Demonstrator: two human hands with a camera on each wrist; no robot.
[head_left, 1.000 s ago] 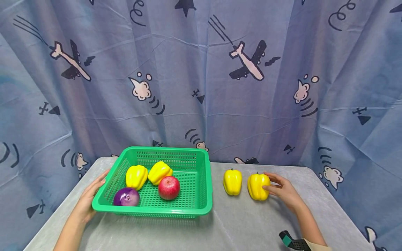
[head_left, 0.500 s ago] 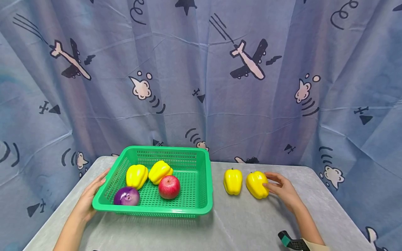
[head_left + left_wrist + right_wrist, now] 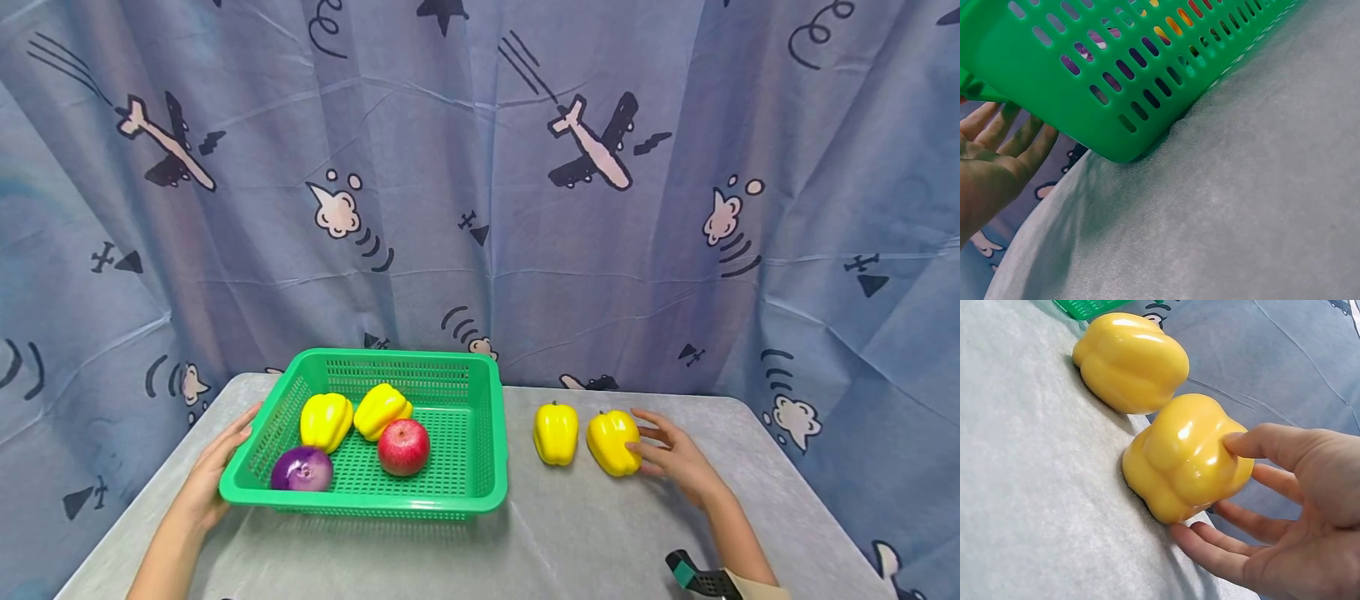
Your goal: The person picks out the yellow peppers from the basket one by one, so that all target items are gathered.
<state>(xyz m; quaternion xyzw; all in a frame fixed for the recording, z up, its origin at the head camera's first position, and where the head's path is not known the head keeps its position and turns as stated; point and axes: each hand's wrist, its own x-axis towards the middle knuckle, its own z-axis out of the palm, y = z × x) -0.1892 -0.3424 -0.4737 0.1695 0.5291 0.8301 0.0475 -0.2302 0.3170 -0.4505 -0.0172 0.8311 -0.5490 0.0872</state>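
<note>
In the head view, my left hand rests against the left side of a green plastic basket, its fingers extended along the rim; the left wrist view shows them beside the basket wall. My right hand is at a yellow bell pepper that leans on the table. In the right wrist view, the thumb touches this pepper and the other fingers spread loosely behind and below it. A second yellow bell pepper stands just left of it. In the basket lie two yellow bell peppers, a red apple and a purple round vegetable.
A grey cloth-covered table bears everything. Behind it hangs a blue curtain printed with airplanes. The basket's right wall stands a short way left of the two peppers on the table. A dark and teal wrist strap shows near the right forearm.
The pepper by my right hand has turned, its top tipping left, and shifted slightly toward the other pepper. My right fingers have spread a little. The left hand and basket look unmoved.
</note>
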